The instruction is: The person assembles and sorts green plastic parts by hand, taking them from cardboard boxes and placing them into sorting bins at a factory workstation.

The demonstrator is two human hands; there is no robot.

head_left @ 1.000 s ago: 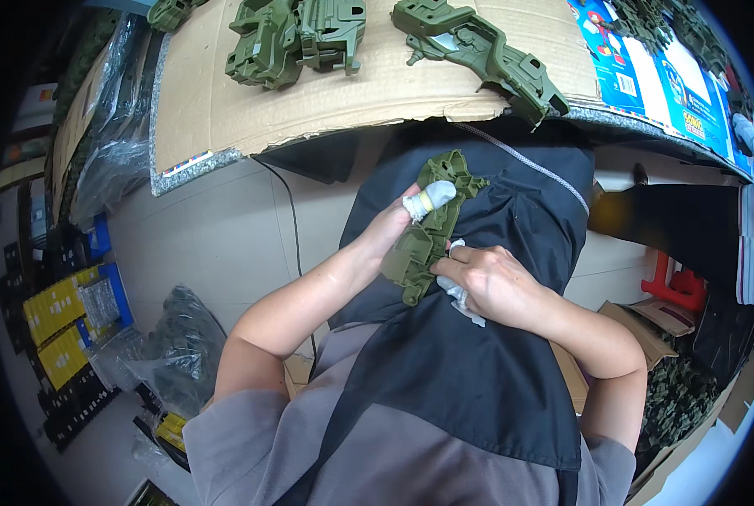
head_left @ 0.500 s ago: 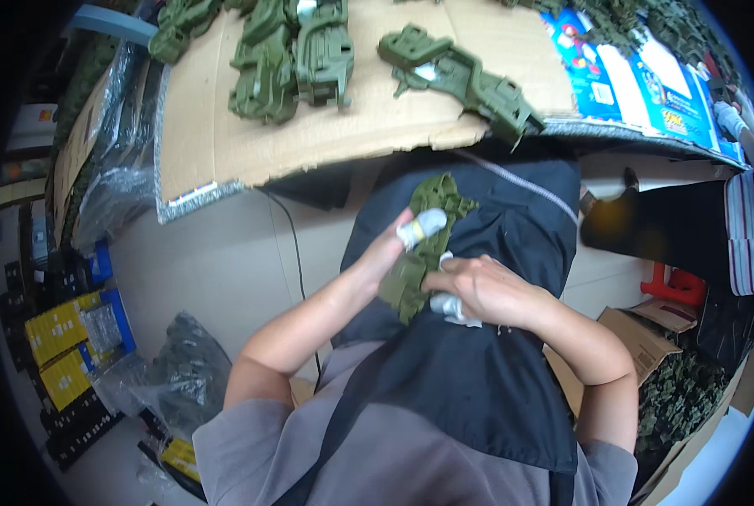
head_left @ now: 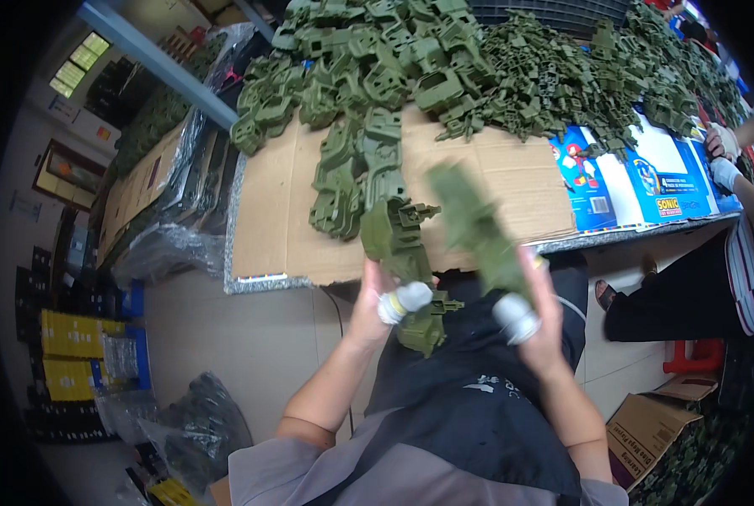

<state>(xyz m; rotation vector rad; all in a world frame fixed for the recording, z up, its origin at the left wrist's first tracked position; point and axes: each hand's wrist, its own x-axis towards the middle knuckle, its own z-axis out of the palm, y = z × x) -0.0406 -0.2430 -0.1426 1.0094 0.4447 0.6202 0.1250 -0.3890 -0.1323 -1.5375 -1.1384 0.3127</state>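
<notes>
My left hand is closed round an olive-green moulded plastic part, held upright over my lap at the table's front edge. In my right hand is a second green plastic part, lifted above the cardboard and smeared by motion. White wraps cover some digits of both hands, and the left thumb lies across its part. On the cardboard just beyond my left hand, two rows of like green parts lie side by side.
Heaps of small green pieces and larger green parts fill the table's far side. Printed blue card covers its right end, near another person's hands. A carton stands low right; plastic bags and yellow boxes are left.
My view has tilted up toward the table. My right hand has left the first part and taken hold of the loose one on the cardboard. My left hand keeps its part, now nearer the table.
</notes>
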